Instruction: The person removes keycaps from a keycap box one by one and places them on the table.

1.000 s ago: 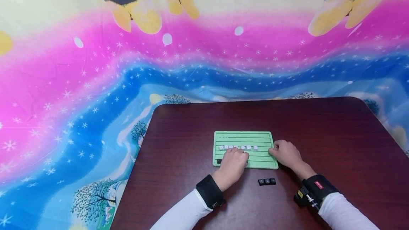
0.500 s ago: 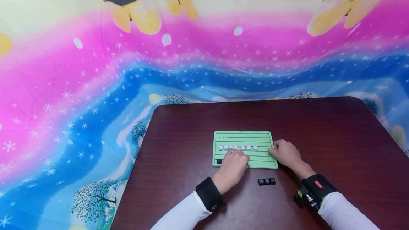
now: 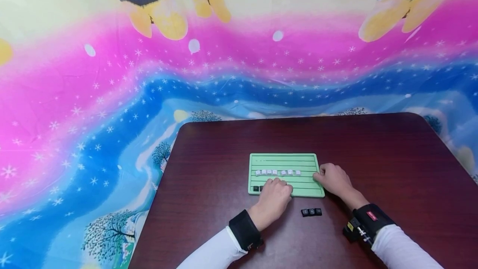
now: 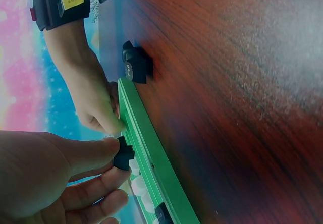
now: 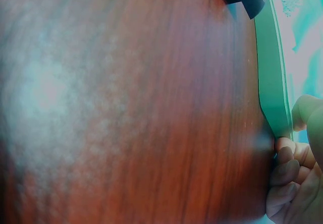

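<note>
A green ridged tray (image 3: 304, 163) lies on the table and holds a row of white keycaps (image 3: 274, 172), with a gap partway along. Black keycaps (image 3: 255, 188) sit at its lower left, partly covered by my left hand (image 3: 274, 202). In the left wrist view, that hand's thumb and index finger pinch a black keycap (image 4: 123, 156) just above the tray's near side; the head view hides this keycap. My right hand (image 3: 335, 181) grips the tray's right edge, its thumb over the rim and its other fingers curled at the outer side.
Three black keycaps (image 3: 311, 212) stand in a short row on the dark wooden table (image 3: 209, 157), in front of the tray. Behind the table hangs a colourful printed cloth (image 3: 239, 61).
My left hand has drawn slightly toward the near edge and to the right, uncovering part of another black keycap in the tray. The right hand stays in place.
</note>
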